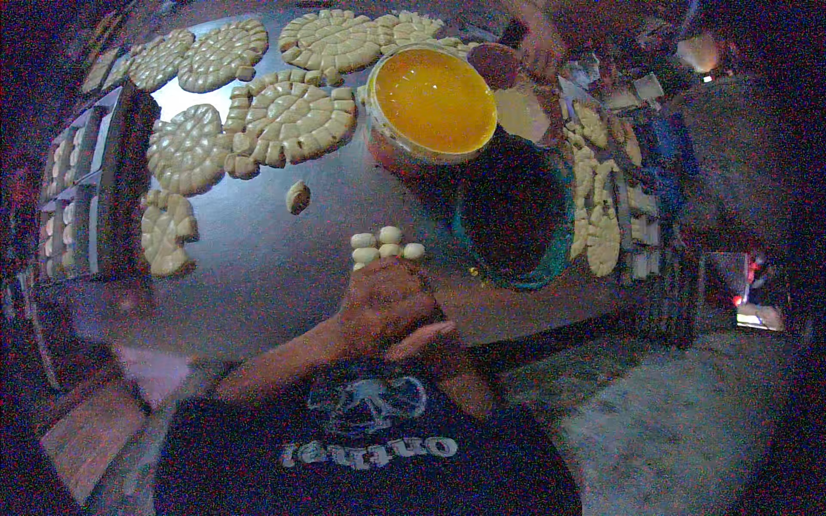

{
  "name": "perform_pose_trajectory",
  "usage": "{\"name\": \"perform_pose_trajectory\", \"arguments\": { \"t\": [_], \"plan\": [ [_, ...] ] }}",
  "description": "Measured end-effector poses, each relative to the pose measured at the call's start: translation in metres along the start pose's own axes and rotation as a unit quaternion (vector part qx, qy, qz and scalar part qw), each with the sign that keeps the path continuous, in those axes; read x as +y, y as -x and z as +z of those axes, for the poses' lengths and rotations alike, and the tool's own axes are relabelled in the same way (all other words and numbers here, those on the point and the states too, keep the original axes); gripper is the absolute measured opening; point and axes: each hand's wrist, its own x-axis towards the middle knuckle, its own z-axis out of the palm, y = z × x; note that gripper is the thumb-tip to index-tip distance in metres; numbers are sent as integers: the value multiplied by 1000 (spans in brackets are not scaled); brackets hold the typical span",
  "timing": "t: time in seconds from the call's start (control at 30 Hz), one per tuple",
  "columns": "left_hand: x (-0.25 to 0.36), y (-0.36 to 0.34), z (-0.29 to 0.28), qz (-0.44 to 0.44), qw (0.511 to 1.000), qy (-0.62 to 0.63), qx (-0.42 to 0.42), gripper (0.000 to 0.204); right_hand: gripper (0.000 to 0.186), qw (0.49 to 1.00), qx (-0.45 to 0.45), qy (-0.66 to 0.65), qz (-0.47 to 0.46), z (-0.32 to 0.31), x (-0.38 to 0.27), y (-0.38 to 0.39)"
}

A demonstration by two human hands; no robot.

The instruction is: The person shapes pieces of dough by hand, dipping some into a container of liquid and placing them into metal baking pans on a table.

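Observation:
My left hand (385, 295) is closed over my right hand (434, 344) at the table's front, hiding most of it and whatever lies between them. Just beyond my fingers sit several small pale dough balls (389, 236). A lone dough piece (298, 197) lies farther left on the metal table (284, 275). Ahead are a white bucket of yellow liquid (430, 99) and, to the right, a teal tub (559, 249) with a dark inside.
Clustered dough rounds (292, 116) cover the back and left, with more (602, 241) on the right. Compartmented trays (101, 189) stand at the left edge. A co-worker's hand (538, 47) is near a brown bowl (492, 62) at the back right.

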Motion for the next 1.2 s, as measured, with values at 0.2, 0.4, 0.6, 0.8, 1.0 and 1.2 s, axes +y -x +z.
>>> {"name": "perform_pose_trajectory", "arguments": {
  "t": [0.2, 0.4, 0.6, 0.8, 1.0, 1.2],
  "plan": [
    [23, -44, -22, -213, 905, 364, 47, 37, 36, 999, 7, -11, 50, -46, -16, 28],
    [-40, 10, -24, -399, 819, 393, 124, 26, 36, 984, 21, 170, -46, -131, -99, -68],
    [-67, 63, -41, -512, 772, 328, 186, 19, 34, 703, -171, 595, -351, -189, -146, -186],
    [-72, 85, -41, -536, 756, 296, 233, 17, 38, 618, -310, 670, -268, -173, -162, -225],
    [-66, 80, -49, -534, 791, 224, 197, 15, 29, 580, -352, 684, -268, -151, -156, -244],
    [-67, 70, -54, -517, 802, 236, 185, 13, 27, 548, -367, 724, -202, -134, -165, -257]
  ]
}}
